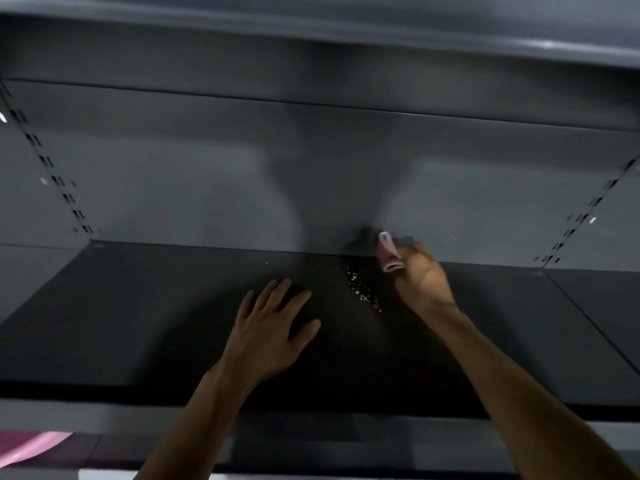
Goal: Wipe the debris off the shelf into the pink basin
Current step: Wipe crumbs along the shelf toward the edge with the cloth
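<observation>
Setting: dark grey metal shelving seen from close above, with a pale back panel (173, 185), an upper shelf (311, 36) across the top at 12 o'clock, and slotted uprights (55, 174) at 9 and 3 o'clock.
Shelf: the near-black shelf (138, 323) fills the middle of the view, its front edge running across at 6 o'clock.
Debris: a narrow streak of pale crumbs (362, 289) lies on the shelf close to the back panel, slanting from the rear toward the front, between the two hands; a few stray specks sit at its 10 o'clock.
Left hand: the left hand (273, 327) lies palm-down on the shelf with fingers straight and spread, holding nothing, at 8 o'clock from the crumbs.
Right hand: the right hand (422, 275), blurred, is curled round a folded pink-and-white cloth (388, 254), at 3 o'clock from the crumbs.
Cloth: its free end sticks out of the fist toward the back panel, at 1 o'clock from the crumbs; whether it touches the shelf cannot be told through the blur.
Pink basin: only a curved pink edge (31, 448) shows, below the shelf front at 8 o'clock in the view, well apart from the crumbs.
</observation>
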`<state>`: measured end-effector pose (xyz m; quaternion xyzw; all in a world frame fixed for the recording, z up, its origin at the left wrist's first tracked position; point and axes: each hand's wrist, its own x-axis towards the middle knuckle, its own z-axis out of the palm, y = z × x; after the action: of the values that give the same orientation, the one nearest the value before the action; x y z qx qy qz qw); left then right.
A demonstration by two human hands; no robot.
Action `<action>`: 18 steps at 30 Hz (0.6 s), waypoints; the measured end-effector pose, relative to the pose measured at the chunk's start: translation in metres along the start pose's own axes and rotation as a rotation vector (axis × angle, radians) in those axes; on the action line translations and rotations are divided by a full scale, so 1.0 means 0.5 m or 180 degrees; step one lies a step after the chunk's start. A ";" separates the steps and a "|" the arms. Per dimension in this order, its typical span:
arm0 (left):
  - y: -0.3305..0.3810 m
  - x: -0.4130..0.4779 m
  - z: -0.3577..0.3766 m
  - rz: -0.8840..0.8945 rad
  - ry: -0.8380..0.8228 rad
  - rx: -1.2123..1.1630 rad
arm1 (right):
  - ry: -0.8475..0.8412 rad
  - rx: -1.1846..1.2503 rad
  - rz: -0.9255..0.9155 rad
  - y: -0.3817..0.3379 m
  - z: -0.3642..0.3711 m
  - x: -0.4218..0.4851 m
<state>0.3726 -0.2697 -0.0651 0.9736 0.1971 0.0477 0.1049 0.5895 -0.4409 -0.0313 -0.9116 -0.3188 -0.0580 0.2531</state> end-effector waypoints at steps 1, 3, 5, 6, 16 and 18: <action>0.000 0.000 0.000 0.0001 -0.0012 0.0023 | 0.0040 -0.0060 0.0137 0.028 -0.017 0.005; 0.005 0.002 0.002 -0.0024 -0.0022 0.0023 | 0.0220 -0.0203 0.0395 0.085 -0.040 0.017; 0.014 0.004 0.005 -0.0064 0.0039 -0.0010 | 0.0248 -0.0370 0.0596 0.114 -0.045 0.015; 0.017 0.005 0.005 -0.0078 0.0060 -0.0012 | 0.0273 -0.0375 0.0623 0.115 -0.037 0.013; 0.017 0.008 0.007 -0.0092 0.0105 -0.0107 | -0.0418 -0.0010 -0.0224 -0.101 0.090 0.043; 0.014 0.006 0.005 -0.0054 0.0108 -0.0150 | -0.0701 0.0145 -0.0297 -0.116 0.087 0.052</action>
<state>0.3783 -0.2756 -0.0657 0.9682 0.2059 0.0680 0.1249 0.5721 -0.3662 -0.0376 -0.8906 -0.3879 0.0380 0.2342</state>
